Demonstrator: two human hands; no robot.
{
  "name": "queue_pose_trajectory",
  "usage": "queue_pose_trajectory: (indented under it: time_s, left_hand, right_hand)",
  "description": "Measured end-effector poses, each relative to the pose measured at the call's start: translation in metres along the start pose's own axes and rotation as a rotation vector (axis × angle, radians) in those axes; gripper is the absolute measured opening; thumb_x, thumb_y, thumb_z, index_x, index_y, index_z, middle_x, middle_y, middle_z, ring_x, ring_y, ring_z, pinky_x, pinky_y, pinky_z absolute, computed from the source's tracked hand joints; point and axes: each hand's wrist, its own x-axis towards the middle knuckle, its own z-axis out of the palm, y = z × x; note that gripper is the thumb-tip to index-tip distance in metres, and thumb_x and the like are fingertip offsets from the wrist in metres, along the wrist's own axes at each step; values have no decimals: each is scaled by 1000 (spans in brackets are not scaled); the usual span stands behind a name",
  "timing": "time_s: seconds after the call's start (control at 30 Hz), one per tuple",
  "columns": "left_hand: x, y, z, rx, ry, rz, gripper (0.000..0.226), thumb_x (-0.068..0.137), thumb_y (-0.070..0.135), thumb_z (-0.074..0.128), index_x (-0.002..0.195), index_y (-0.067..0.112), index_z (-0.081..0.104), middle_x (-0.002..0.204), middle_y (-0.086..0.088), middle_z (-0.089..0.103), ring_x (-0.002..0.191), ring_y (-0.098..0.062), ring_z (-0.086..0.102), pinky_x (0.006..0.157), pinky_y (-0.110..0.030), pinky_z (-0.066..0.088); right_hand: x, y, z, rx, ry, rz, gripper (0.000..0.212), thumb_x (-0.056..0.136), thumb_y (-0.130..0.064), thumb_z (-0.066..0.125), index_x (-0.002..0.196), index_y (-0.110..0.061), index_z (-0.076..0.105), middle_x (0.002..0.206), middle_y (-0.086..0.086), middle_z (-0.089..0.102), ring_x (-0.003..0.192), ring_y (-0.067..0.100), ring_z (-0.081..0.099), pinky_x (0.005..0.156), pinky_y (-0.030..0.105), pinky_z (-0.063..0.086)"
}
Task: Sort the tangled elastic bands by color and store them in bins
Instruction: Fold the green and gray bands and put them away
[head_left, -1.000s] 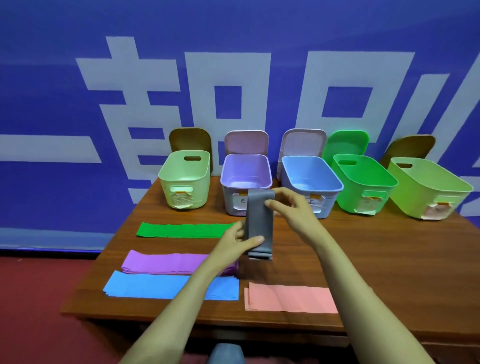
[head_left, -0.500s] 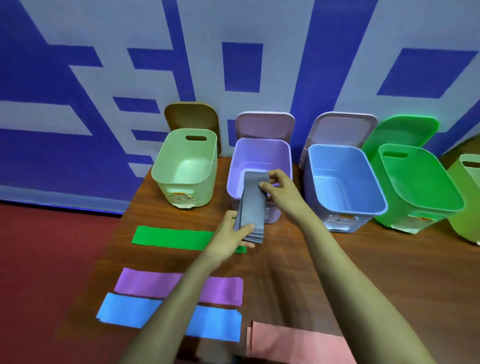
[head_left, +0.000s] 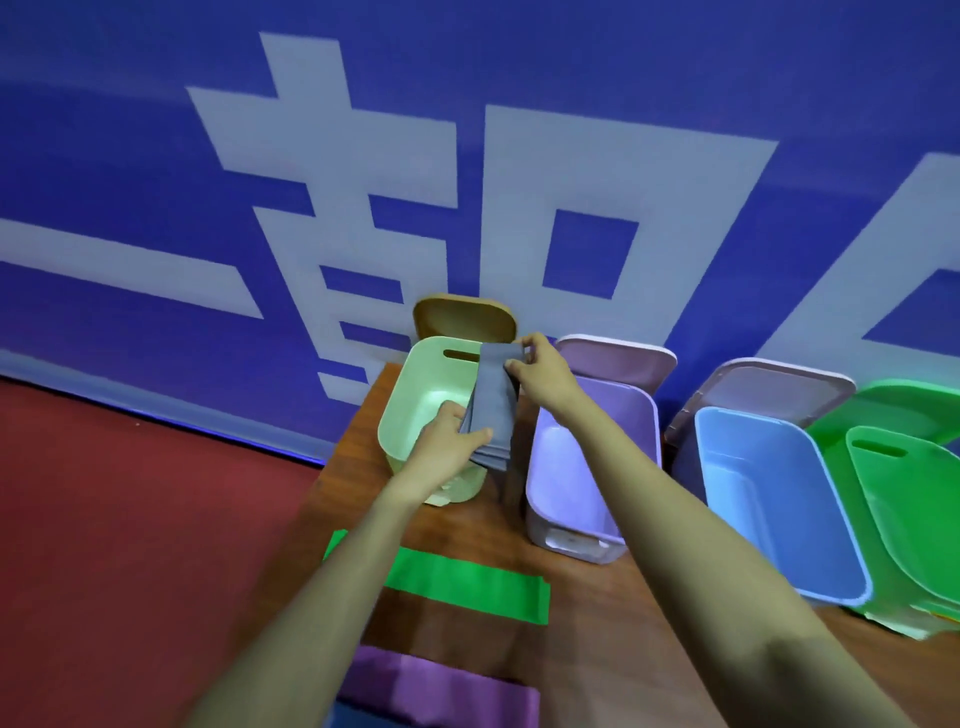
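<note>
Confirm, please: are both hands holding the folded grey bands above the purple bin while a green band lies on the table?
Not quite: the head view shows the left hand and right hand holding the grey bands above the pale green bin, not the purple bin. The rest stands.

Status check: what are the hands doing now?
Left hand, right hand gripping folded grey bands. Held over right rim of pale green bin. Nothing in the way.
</note>
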Motion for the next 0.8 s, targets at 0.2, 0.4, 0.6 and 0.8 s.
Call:
queue_pose_trajectory:
  time_s: [0.2,0.4,0.6,0.8]
  left_hand:
    - [59,-15,-21,225,-67,-107,38,90,21,59,112,5,32,98,-14,49,87,-26,49,69,-30,36]
    - [119,-46,-2,450,-120,-293,66,92,10,51,142,0,9,136,-23,44,122,-35,49,95,-37,42]
    - [151,-79,12,518,-277,-423,59,91,13,52,138,-1,17,137,-24,39,123,-38,47,97,-39,42]
    - [160,-97,22,609,-309,-415,60,92,18,54,138,-3,21,138,-23,40,123,-34,49,95,-34,40]
  right_hand:
    - [58,-5,45,-182,-95,73,25,91,-9,49,115,-4,45,100,10,53,94,28,52,73,31,37]
    - [106,23,97,-323,-203,189,13,89,-3,46,100,-8,41,97,14,50,89,25,49,73,35,38]
    - [131,60,140,-457,-334,294,41,91,-9,49,129,3,40,130,22,52,120,37,51,95,39,41]
    - [139,79,157,-549,-369,314,44,95,-17,45,134,-2,32,136,22,46,125,37,46,103,40,36]
